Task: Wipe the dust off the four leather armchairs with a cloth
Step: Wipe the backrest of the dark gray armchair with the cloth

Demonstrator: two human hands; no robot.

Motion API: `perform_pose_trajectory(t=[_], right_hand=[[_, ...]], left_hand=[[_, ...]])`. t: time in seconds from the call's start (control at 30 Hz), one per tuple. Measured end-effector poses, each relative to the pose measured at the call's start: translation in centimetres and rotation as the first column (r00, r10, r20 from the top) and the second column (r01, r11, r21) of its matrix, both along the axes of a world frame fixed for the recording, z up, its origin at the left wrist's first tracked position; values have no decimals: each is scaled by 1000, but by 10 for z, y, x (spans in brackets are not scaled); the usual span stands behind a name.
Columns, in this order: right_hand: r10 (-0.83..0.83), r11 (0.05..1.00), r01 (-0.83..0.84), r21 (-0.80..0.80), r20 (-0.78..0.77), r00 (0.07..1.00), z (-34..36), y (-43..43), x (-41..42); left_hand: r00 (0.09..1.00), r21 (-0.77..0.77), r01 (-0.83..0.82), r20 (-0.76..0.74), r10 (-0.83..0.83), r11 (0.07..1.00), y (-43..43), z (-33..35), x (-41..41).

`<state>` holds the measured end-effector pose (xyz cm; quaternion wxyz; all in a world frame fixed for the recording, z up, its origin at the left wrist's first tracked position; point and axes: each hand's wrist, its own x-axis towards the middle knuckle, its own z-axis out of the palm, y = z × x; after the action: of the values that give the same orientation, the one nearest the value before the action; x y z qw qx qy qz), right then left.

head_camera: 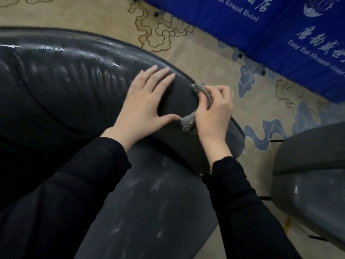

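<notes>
A dark leather armchair (71, 86) fills the left and middle of the head view, its rounded back creased and shiny, with pale dust streaks lower down. My left hand (143, 103) lies flat on the back's right end, fingers spread, holding nothing. Just right of it, my right hand (214, 113) presses a crumpled grey cloth (188, 123) against the curved right edge of the chair; most of the cloth is hidden under the palm. A second dark armchair (308, 176) shows at the right edge.
Beige carpet (214, 58) with blue and brown cloud patterns lies beyond the chair. A blue printed banner (280, 34) on small black feet runs across the top right. A narrow strip of floor separates the two chairs.
</notes>
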<state>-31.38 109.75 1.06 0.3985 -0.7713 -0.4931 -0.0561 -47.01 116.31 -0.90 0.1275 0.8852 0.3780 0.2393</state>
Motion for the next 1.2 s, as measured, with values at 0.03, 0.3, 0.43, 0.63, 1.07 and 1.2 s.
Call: perform_pose_trajectory(t=[0.03,0.3,0.43,0.63,1.07,1.2], right_hand=[[-22,1000,22,-10,-2,1000,-2,-5,5],[-104,993,105,-54,19,994,-4,-54,20],[27,994,-25,-103,17,999,9,-20,24],[167,970,-158,-184,34,985,11,-11,37],[-87,996,87,-11,21,996,-21,-90,34],[22,999,-22,-32,9,1000,-33,-116,17]], left_hand=[[1000,-8,10,4,-10,1000,-4,-2,5],[1000,-22,2,11,-2,1000,-11,-12,12],[1000,-16,-2,11,2,1000,-11,-13,12],[1000,1,-2,15,2,1000,-9,-17,11],[1000,-13,-11,18,12,1000,-11,-16,12],[1000,-26,-14,18,14,1000,-13,-13,14]])
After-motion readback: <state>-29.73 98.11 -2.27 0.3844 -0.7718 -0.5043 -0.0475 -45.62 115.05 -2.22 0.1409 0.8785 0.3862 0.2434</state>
